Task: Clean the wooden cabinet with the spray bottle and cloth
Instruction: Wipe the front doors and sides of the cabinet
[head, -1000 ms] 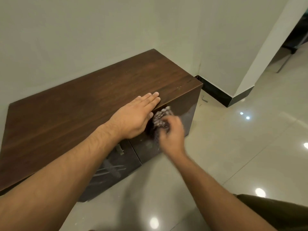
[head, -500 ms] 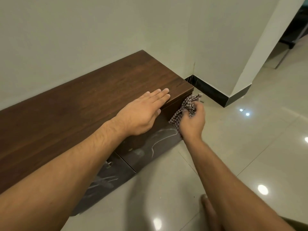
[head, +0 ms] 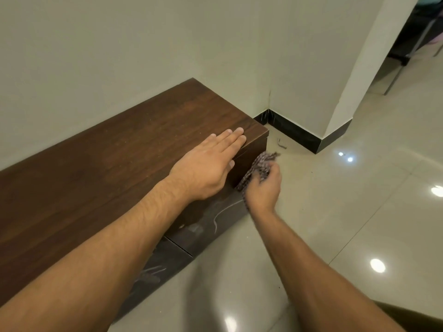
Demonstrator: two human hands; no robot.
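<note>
the right hand point(head: 262, 190) is clenching the bunched checked cloth point(head: 257, 167) and pressing it against the front face of the wooden cabinet point(head: 134, 149), near its far corner by the wall. the left hand point(head: 207, 167) is lying flat and released on the cabinet top, bracing. wet streaks point(head: 223, 212) are showing lower on the front. in my judgement the wiping should be running in overlapping passes, covering those streaks. the spray bottle is not in view.

cabinet point(head: 124, 159): dark wood grain, matt | cloth point(head: 260, 167): checked woven fabric | floor point(head: 347, 212): glossy tile
</note>
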